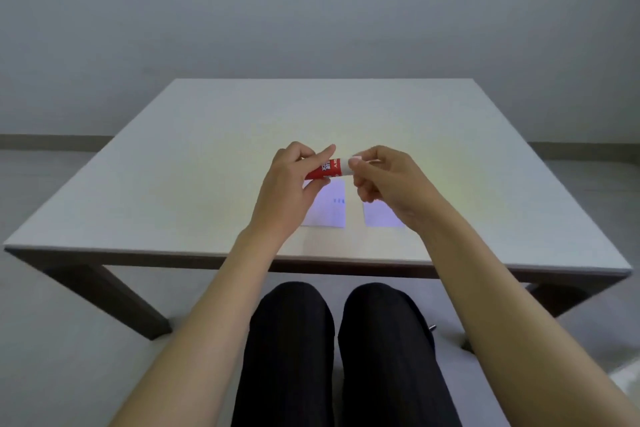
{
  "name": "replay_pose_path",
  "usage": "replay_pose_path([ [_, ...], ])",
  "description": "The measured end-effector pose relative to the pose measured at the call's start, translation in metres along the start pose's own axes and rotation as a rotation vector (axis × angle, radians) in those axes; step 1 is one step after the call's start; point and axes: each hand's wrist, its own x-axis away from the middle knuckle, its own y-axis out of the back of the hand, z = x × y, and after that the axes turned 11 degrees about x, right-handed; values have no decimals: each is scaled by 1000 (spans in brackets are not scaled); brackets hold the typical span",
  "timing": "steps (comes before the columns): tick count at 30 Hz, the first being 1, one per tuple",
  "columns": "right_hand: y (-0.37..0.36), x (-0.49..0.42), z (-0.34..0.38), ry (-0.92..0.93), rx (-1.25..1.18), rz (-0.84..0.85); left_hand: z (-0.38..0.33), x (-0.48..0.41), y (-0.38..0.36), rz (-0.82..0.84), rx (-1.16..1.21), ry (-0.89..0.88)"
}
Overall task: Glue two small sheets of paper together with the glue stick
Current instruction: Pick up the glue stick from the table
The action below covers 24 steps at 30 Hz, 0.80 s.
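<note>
My left hand (291, 184) grips the glue stick (325, 170), right hand (384, 180) pinching its cap (346, 166); a jerky pull could fling it onto the sheets (330, 208).

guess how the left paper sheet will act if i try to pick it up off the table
The small white left paper sheet looks thin, so it will probably flop. It lies flat on the smooth white table, so it will likely slide before an edge lifts.

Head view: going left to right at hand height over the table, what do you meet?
left hand → glue stick, held by both hands → right hand. On the table beneath them: left paper sheet → right paper sheet.
</note>
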Motion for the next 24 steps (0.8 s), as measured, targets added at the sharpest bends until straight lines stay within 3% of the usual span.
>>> replay_pose_path([
  [2,6,1,4,54,103,26,-2,-2,2,-22,2,7],
  [6,6,-5,14,-113,159,-22,-9,-2,-5,-13,9,-14],
  [8,7,-8,15,-36,174,-68,-10,-4,-8,-19,18,-24],
  [10,13,-11,16,55,144,4,-8,-9,-9,-56,12,-11],
  [12,17,-14,16,19,116,67,-6,-12,-10,-67,11,-7],
  [16,16,-24,12,-19,198,-57,-4,-13,-18,-42,12,11],
  [19,23,-37,3,73,72,-147,5,-10,-22,-28,60,165],
  [21,36,-56,-7,20,29,-302,10,-5,-25,-13,209,317],
  [24,52,-84,-34,-135,284,-487,9,6,-30,-98,629,571],
])
